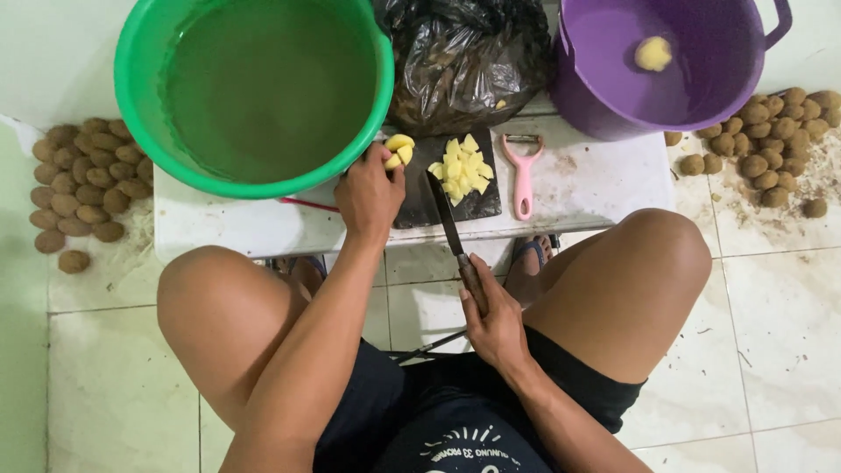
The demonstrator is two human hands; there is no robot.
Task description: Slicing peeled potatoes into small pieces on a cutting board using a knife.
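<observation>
Green bucket (140, 79) holding water, purple bucket (604, 96) one potato (653, 53)

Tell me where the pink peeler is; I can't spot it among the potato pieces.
In the head view the pink peeler lies on the low white table, just right of the dark cutting board with its cut potato pieces, in front of the purple bucket.

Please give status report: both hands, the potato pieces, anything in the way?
Left hand holds potato pieces at green bucket rim. Right hand grips knife. Cut pile on board; pink peeler beside it.
</observation>
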